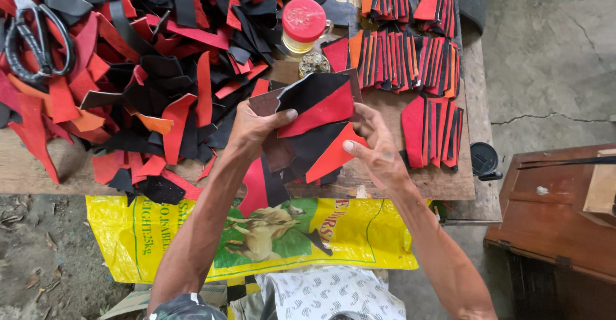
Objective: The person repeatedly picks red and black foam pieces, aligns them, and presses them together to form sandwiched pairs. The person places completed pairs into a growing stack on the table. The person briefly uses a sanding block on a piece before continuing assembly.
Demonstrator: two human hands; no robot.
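Currently, head view: left hand point(253, 127) and right hand point(378, 150) both pinch a fanned stack of red and black leather pieces point(314, 124), thumbs on top, above the wooden table point(398, 185)'s front edge. Scrap pile point(141, 70) left, jar point(303, 25) behind.

Your hands point(308, 134) are working over the only bare strip of counter point(443, 182), near its front edge. A scrap heap point(147, 70) with scissors point(35, 34) is crowding the left, a red-lidded jar point(303, 25) is blocking the far middle, and stacked cut pieces point(410, 57) are filling the right.
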